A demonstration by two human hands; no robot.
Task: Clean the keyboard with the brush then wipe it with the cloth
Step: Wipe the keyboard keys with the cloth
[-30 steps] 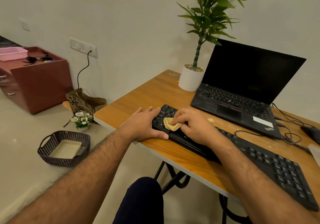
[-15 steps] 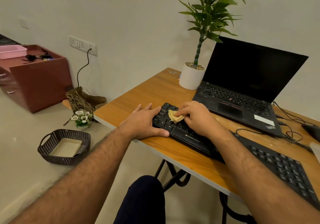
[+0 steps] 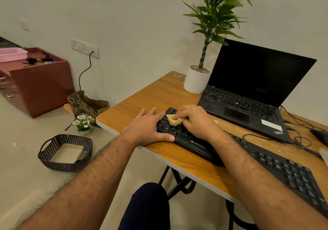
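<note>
Wooden table (image 3: 147, 96), one. Black keyboard (image 3: 198, 143) lying along near edge, long axis running from left-far end out to right-near corner of view; one. Open laptop (image 3: 252, 94) beyond it, one; potted plant (image 3: 197, 80) at far left of laptop, one.

Left hand (image 3: 147, 129) flat and open, palm down on table, thumb against near-left edge of keyboard, seemingly bracing it. Right hand (image 3: 196, 120) closed over folded tan cloth (image 3: 174, 120), pressing it onto left-end keys. One cloth. Brush not visible.

Judged: wiping step under way at left end. Unwiped length extends rightward and nearer from right hand, under right forearm; right hand nearer to it, so sweep probably along long axis toward right.
</note>
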